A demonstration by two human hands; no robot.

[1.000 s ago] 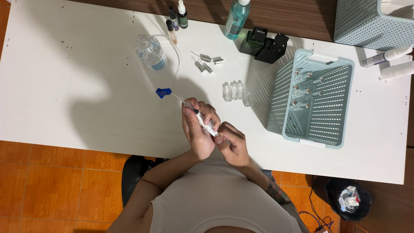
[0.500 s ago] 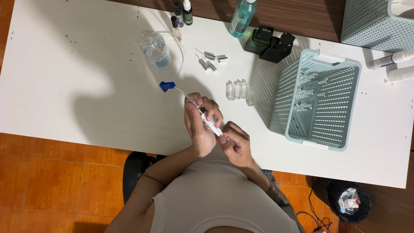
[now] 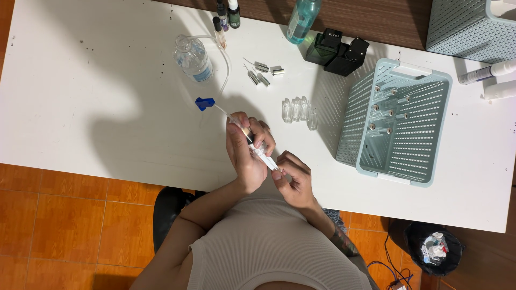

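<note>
I judge this the drawing or dosing step: my left hand [image 3: 244,153] grasps the syringe [image 3: 257,147] barrel above the desk [image 3: 80,107] edge, my right hand [image 3: 293,180] pinches its plunger end, needing a slow, steady pull.

Person wears a sleeveless ribbed light-grey top; both arms bare, dark tattoo marking on right forearm.
</note>
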